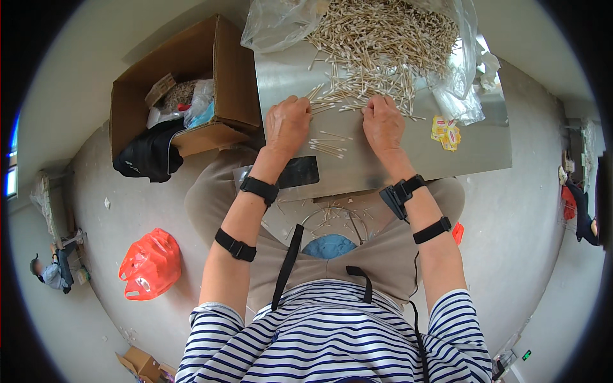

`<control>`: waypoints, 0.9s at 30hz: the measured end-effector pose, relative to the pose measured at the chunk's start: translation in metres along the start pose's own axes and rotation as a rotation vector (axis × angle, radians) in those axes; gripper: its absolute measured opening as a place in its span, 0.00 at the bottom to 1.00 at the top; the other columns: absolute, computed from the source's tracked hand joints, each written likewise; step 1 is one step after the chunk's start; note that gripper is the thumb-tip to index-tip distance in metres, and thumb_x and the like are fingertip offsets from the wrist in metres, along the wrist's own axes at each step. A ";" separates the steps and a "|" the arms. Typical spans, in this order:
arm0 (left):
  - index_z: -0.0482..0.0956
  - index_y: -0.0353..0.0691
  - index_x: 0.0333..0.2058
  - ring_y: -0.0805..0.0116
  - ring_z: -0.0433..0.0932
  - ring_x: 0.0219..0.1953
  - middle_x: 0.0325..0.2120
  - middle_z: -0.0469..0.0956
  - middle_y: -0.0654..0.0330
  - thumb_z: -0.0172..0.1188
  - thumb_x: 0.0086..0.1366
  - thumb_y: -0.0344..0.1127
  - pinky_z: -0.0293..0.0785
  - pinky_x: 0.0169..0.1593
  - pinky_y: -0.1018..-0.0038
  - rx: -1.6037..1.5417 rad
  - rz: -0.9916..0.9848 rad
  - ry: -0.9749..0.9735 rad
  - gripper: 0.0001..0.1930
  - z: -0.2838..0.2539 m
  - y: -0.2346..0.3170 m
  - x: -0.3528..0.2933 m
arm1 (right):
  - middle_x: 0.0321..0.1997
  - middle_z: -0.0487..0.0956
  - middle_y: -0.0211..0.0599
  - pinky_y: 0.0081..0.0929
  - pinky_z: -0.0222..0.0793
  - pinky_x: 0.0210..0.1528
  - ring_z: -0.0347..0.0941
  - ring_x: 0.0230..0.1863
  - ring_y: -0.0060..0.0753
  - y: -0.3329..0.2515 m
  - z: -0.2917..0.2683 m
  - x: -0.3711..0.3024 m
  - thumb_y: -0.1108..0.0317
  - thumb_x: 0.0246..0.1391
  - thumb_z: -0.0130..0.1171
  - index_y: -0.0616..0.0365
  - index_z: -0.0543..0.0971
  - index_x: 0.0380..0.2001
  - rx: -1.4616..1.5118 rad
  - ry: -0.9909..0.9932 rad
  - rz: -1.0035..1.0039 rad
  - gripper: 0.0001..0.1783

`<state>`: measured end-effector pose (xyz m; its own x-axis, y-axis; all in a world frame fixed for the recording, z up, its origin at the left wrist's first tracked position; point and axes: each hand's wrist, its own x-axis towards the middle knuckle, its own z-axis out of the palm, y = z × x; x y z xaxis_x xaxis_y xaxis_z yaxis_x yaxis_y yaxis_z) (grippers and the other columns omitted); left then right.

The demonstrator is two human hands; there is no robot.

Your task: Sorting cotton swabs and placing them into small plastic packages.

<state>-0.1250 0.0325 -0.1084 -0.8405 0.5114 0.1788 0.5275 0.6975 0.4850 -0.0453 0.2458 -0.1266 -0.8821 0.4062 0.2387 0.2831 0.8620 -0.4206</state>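
Nearest the camera is a blue-and-white striped shirt [332, 338]. From left to right: a red plastic bag [152, 265] on the floor; an open cardboard box [235, 80] beside the metal bench [421, 153]; the left hand [287, 125], fingers curled, its grip nearly closed beside cotton swabs [383, 38], any hold on them indeterminable; a small group of swabs [328, 148] on the bench, nearer the wearer than the main heap; the right hand [384, 125], likewise curled, swabs at its fingertips, hold equally unclear; yellow printed cards [446, 133].
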 end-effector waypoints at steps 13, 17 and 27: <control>0.83 0.42 0.27 0.46 0.80 0.35 0.30 0.79 0.53 0.67 0.54 0.29 0.75 0.39 0.53 -0.127 -0.073 0.089 0.02 0.008 0.008 -0.001 | 0.38 0.80 0.38 0.42 0.77 0.40 0.80 0.39 0.48 -0.001 0.003 0.016 0.68 0.54 0.65 0.51 0.79 0.33 0.069 0.004 -0.060 0.05; 0.83 0.42 0.30 0.49 0.80 0.36 0.31 0.79 0.54 0.67 0.55 0.30 0.76 0.40 0.59 -0.086 -0.007 0.069 0.03 0.016 0.016 0.000 | 0.37 0.79 0.38 0.43 0.75 0.40 0.79 0.38 0.49 -0.010 0.002 0.002 0.70 0.53 0.64 0.53 0.79 0.32 0.203 0.012 -0.163 0.04; 0.84 0.42 0.29 0.47 0.80 0.34 0.29 0.79 0.53 0.67 0.54 0.31 0.74 0.38 0.53 -0.144 -0.064 0.193 0.03 0.007 0.009 0.015 | 0.35 0.78 0.39 0.42 0.74 0.41 0.78 0.38 0.49 -0.009 -0.006 -0.008 0.75 0.49 0.64 0.53 0.80 0.31 0.307 0.012 -0.153 0.05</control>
<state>-0.1318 0.0496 -0.1072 -0.8870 0.3534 0.2971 0.4609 0.6400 0.6148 -0.0388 0.2364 -0.1198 -0.9006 0.2841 0.3289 0.0194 0.7822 -0.6227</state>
